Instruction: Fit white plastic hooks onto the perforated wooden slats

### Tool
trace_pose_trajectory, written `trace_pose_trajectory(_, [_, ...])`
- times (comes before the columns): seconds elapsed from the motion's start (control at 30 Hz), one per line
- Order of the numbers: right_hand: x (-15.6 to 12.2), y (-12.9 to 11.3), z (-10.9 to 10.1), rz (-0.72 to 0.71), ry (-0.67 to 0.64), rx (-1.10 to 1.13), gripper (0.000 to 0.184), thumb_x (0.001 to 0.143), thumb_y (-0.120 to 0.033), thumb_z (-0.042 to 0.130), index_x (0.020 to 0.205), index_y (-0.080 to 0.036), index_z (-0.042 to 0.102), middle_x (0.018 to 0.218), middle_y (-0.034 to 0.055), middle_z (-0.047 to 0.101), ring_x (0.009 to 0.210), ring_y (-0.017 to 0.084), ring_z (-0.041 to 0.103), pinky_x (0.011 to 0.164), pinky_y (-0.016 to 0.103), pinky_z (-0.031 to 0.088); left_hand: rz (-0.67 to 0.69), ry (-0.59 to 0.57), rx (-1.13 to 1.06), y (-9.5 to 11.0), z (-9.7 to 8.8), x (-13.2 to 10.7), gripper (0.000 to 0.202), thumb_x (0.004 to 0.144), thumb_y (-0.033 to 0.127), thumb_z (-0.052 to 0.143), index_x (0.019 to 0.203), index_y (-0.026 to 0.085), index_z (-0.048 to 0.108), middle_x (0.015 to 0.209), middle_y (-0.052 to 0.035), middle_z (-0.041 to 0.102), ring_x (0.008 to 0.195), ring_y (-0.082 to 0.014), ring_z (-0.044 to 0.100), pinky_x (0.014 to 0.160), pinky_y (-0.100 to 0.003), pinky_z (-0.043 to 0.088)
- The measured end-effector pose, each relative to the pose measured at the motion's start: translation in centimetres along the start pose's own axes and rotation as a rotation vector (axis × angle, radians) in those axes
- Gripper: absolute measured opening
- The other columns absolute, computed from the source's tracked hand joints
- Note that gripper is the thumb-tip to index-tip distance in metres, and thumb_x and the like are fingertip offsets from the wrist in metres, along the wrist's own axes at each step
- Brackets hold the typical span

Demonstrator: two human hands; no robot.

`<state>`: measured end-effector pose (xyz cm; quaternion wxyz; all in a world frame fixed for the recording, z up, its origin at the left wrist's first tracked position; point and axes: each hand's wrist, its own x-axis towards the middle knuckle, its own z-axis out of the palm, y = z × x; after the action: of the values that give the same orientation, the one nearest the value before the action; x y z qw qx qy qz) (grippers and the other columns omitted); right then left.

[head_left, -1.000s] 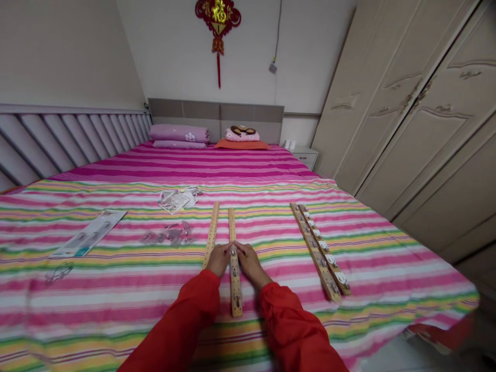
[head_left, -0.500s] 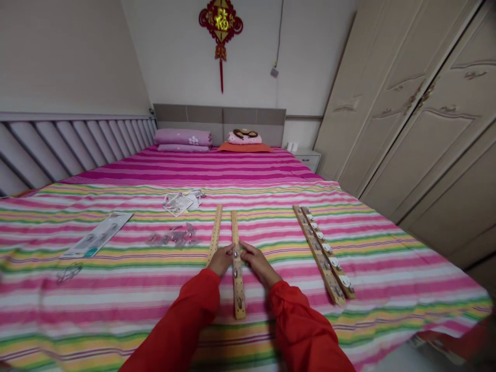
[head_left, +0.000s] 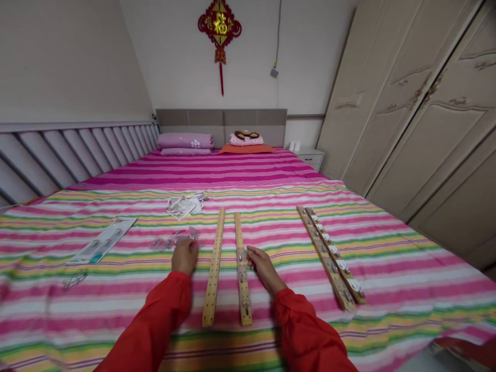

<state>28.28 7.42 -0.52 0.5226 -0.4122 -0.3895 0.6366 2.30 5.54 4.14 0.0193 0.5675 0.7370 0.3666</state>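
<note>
Left hand (head_left: 185,255) at small clear plastic pieces (head_left: 167,244) on the pink-striped bed (head_left: 112,310), fingers curled, grip hidden from here, right hand (head_left: 265,266) beside a narrow yellow wooden strip (head_left: 238,236), fingers half-bent, hold unclear

Bright red on both arms here! A loose, full-length red fabric left sleeve (head_left: 149,320), a matching red fabric right sleeve (head_left: 306,330) creased in soft folds, gathered red cuffs (head_left: 285,299), then bare left hand (head_left: 185,257), bare right hand (head_left: 264,265).
</note>
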Motion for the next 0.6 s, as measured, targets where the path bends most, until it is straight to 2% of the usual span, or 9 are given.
trace_pose_trajectory(0.13, [-0.2,-0.2,0.1,-0.014,-0.001,0.009,0.036,0.059,-0.039,0.074,0.086,-0.015,0.072,0.056,-0.0032,0.060,0.046,0.010,0.048,0.044,0.022,0.033,0.089,-0.001,0.110,-1.2,0.6,0.2,0.021,0.073,0.022,0.050,0.080,0.018,0.070,0.086,-0.0110,0.069,0.092,-0.0276,0.060,0.088,-0.038,0.046])
trace_pose_trajectory(0.3, [-0.3,-0.3,0.1,-0.027,-0.013,0.025,0.037,0.059,-0.042,0.076,0.083,-0.014,0.072,0.056,-0.0029,0.061,0.046,0.009,0.049,0.043,0.022,0.034,0.078,-0.042,0.103,-1.3,0.5,0.4,0.020,0.073,0.019,0.049,0.073,0.020,0.069,0.081,-0.0081,0.068,0.088,-0.0249,0.061,0.085,-0.034,0.047])
trace_pose_trajectory(0.4, [-0.3,-0.3,0.0,-0.028,-0.012,0.034,0.039,0.059,-0.043,0.077,0.085,-0.014,0.071,0.057,-0.0022,0.062,0.046,0.009,0.049,0.044,0.022,0.034,0.047,-0.016,0.043,-0.9,-0.2,0.5,0.017,0.073,0.020,0.050,0.072,0.020,0.067,0.080,-0.0077,0.068,0.089,-0.0251,0.060,0.086,-0.035,0.046])
trace_pose_trajectory(0.47, [-0.3,-0.3,0.0,-0.028,-0.013,0.035,0.040,0.059,-0.043,0.077,0.085,-0.014,0.071,0.058,-0.0022,0.062,0.046,0.009,0.050,0.044,0.022,0.034,-0.057,0.019,-0.144,-0.3,-0.7,0.5,0.012,0.070,0.018,0.054,0.070,0.019,0.066,0.080,-0.0061,0.068,0.091,-0.0245,0.060,0.088,-0.036,0.046])
trace_pose_trajectory(0.53, [-0.4,-0.3,0.1,-0.030,-0.014,0.037,0.039,0.060,-0.043,0.077,0.084,-0.014,0.071,0.057,-0.0024,0.061,0.046,0.009,0.049,0.044,0.022,0.034,-0.259,0.024,-0.432,0.6,-1.1,0.4,0.006,0.067,0.015,0.060,0.067,0.019,0.065,0.076,-0.0033,0.066,0.089,-0.0220,0.061,0.086,-0.033,0.047])
trace_pose_trajectory(0.6, [-0.4,-0.3,0.1,-0.036,-0.016,0.045,0.038,0.061,-0.043,0.077,0.085,-0.014,0.071,0.058,-0.0024,0.061,0.046,0.009,0.049,0.044,0.022,0.034,-0.435,-0.017,-0.648,1.7,-1.4,0.2,0.004,0.068,0.014,0.063,0.068,0.017,0.065,0.070,-0.0013,0.065,0.079,-0.0181,0.062,0.079,-0.030,0.050])
